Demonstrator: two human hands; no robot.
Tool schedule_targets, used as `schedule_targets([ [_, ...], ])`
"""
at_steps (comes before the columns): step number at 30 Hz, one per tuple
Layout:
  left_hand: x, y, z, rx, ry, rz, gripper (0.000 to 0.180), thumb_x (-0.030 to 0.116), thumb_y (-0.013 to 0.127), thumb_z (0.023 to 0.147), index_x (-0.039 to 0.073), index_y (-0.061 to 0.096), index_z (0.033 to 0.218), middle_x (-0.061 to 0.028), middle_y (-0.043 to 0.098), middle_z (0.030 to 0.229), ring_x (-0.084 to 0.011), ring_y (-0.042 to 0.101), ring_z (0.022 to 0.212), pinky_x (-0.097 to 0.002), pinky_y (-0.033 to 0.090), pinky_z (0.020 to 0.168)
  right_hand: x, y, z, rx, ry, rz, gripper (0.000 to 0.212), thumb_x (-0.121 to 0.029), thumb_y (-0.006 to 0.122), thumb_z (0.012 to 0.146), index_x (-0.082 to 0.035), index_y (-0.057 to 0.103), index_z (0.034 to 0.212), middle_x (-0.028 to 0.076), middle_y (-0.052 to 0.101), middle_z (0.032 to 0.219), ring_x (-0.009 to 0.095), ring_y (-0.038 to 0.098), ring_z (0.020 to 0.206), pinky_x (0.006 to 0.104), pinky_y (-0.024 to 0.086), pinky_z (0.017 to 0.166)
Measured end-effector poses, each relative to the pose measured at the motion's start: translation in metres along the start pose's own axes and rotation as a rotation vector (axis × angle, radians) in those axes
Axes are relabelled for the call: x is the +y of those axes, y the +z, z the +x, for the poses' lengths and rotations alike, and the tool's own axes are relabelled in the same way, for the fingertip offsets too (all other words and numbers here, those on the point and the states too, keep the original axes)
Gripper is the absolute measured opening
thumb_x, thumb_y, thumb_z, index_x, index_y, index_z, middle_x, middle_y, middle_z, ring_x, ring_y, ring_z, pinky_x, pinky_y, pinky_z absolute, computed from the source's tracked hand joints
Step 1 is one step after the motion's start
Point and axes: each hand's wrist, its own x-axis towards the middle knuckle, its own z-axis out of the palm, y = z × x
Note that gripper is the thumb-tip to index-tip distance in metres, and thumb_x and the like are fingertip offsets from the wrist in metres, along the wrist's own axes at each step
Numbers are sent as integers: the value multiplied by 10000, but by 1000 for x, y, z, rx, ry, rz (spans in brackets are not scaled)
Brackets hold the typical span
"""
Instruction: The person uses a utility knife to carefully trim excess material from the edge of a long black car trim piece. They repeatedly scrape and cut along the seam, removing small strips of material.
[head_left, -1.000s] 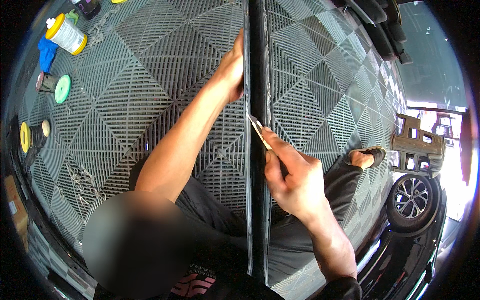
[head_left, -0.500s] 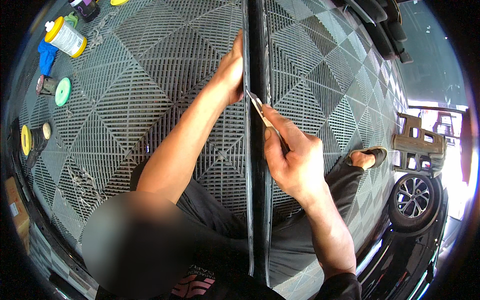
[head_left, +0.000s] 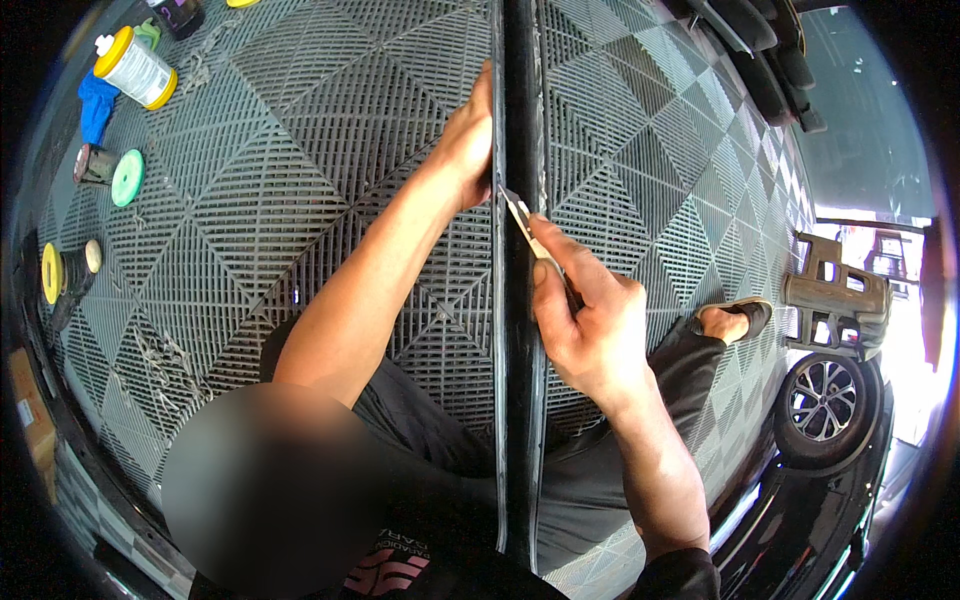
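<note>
And the right hand has its fingers closed round a pale-handled cutter, tip partway along the black panel, at its left rim; left hand alongside, grip hidden. How much is finished? Can't tell.

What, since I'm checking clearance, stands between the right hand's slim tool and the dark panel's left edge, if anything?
Nothing visible: the slim tool in the right hand has its tip at the left edge of the dark panel. The left hand is beyond it.
</note>
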Motion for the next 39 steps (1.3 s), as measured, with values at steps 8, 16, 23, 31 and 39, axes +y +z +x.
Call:
schedule_targets([
  [8,-3,-1,1,-46,29,17,580,525,404,1094,176,338,1553,-23,587,859,-94,585,617,-287,517,465,2,-4,4,-7,-49,-15,348,-6,609,958,29,667,1300,122,729,789,86,668,588,244,532,572],
  [16,-5,-3,5,-64,53,0,579,431,442,1100,267,240,1617,-24,589,916,-96,589,654,-290,536,504,-3,-2,2,-8,34,70,350,-18,616,962,7,659,1308,123,710,784,140,686,604,274,536,564],
  [23,-2,-1,0,-40,45,5,535,456,435,1103,192,340,1559,-20,591,890,-99,582,669,-293,531,546,-1,2,0,35,3,85,344,-33,623,967,0,661,1307,139,734,853,147,701,632,277,556,605],
  [31,0,3,-2,-20,54,-27,526,456,451,1098,227,345,1560,-24,589,925,-104,592,694,-313,559,564,-4,-5,2,-48,37,7,325,-19,614,968,26,671,1285,188,770,1004,137,742,711,268,575,657],
  [39,0,-1,0,-55,40,-5,551,439,454,1098,188,321,1570,-37,593,962,-103,599,715,-301,576,588,-8,-2,-3,-21,-14,-44,329,-4,613,953,38,669,1275,215,763,1054,204,783,803,285,598,700],
])
